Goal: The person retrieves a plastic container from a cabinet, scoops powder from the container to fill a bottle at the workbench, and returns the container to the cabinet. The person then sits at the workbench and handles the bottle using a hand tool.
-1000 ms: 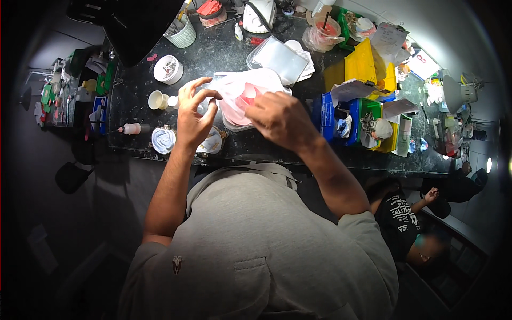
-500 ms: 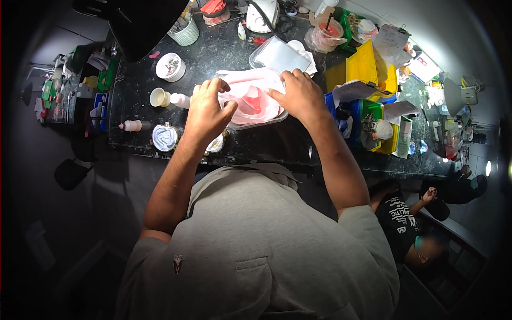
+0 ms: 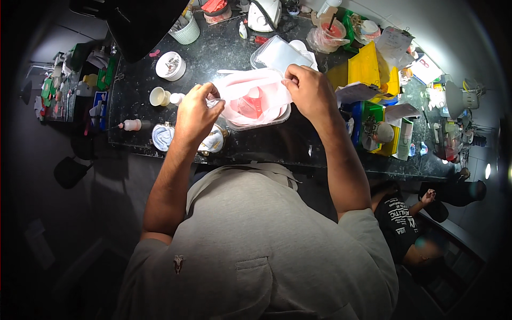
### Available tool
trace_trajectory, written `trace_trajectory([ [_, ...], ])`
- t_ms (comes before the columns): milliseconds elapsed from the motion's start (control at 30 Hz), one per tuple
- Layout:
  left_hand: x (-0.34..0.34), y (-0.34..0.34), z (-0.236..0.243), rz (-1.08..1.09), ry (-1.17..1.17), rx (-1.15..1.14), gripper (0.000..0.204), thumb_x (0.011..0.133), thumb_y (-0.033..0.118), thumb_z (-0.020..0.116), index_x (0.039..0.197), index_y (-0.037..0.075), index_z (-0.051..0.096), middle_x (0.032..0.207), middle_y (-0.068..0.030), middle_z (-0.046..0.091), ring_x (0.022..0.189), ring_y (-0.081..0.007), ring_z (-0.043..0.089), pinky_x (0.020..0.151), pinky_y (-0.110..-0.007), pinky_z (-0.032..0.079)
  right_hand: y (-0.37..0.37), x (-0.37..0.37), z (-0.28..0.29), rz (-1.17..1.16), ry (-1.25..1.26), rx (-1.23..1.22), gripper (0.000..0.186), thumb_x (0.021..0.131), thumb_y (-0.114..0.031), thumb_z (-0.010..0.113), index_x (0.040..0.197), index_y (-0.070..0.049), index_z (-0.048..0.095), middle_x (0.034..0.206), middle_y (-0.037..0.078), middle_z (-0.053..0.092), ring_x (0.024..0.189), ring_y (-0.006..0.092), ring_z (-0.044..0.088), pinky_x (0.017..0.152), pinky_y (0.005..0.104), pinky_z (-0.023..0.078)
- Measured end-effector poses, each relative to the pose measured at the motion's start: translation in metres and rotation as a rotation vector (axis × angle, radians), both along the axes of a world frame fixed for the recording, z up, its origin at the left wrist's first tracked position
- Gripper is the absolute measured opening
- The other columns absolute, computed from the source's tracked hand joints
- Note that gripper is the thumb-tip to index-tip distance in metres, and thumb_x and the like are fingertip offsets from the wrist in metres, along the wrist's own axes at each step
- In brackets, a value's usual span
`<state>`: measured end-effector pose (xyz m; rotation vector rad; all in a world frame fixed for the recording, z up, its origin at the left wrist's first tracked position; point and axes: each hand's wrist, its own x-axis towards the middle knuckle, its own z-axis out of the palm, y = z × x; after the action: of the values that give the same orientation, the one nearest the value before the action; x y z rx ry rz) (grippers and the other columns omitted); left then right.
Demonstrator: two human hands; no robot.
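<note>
A shallow see-through plastic tub rests on the dark worktop in front of me. Thin translucent plastic sheeting lines it and spreads over its edges. Inside lies a pink piece, glossy and seen partly through the film; its exact kind I cannot make out. At the left edge, my left hand pinches the sheeting between thumb and fingers. My right hand grips the opposite edge the same way. Below my left wrist sits a metal-framed flask half with pale filling, partly hidden by the arm.
Left of my hands stand a second flask half, a small cup, a dropper bottle and a white bowl. A lidded container lies behind the tub. Yellow bins crowd the right. Another person is at lower right.
Both hands have closed on the sheeting's edges; the right fingers were spread before. My left hand has shifted left and down, and the film now looks stretched wider over the pink piece.
</note>
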<state>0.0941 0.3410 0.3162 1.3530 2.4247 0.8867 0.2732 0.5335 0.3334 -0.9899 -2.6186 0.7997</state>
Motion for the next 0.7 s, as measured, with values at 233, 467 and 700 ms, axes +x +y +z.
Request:
trace_trajectory([
  [233, -0.007, 0.003, 0.015, 0.113, -0.250, 0.164, 0.012, 0.086, 0.007, 0.071, 0.088, -0.001, 0.062, 0.069, 0.0012, 0.055, 0.064, -0.0055, 0.048, 0.059, -0.024, 0.042, -0.005, 0.003, 0.008, 0.000, 0.151, 0.125, 0.012, 0.084, -0.013, 0.071, 0.088, -0.005, 0.064, 0.085, 0.013, 0.067, 0.082, 0.0355, 0.067, 0.069, 0.0438, 0.052],
  [467, -0.002, 0.002, 0.004, 0.056, -0.265, 0.230, 0.019, 0.087, 0.015, 0.075, 0.095, 0.002, 0.064, 0.075, 0.0013, 0.058, 0.068, -0.0038, 0.050, 0.060, -0.020, 0.041, -0.001, 0.009, 0.005, -0.087, -0.022, -0.033, 0.017, 0.083, -0.015, 0.074, 0.095, -0.007, 0.065, 0.090, 0.012, 0.066, 0.087, 0.0337, 0.066, 0.076, 0.0436, 0.051],
  [700, -0.042, -0.059, -0.059, 0.378, -0.304, 0.660, 0.046, 0.087, 0.031, 0.074, 0.121, 0.005, 0.057, 0.108, -0.0055, 0.059, 0.094, -0.0138, 0.054, 0.078, -0.026, 0.042, -0.019, -0.006, 0.037, 0.074, 0.425, 0.279, 0.028, 0.081, -0.016, 0.077, 0.105, -0.006, 0.063, 0.100, 0.012, 0.062, 0.097, 0.0323, 0.062, 0.085, 0.0404, 0.050],
])
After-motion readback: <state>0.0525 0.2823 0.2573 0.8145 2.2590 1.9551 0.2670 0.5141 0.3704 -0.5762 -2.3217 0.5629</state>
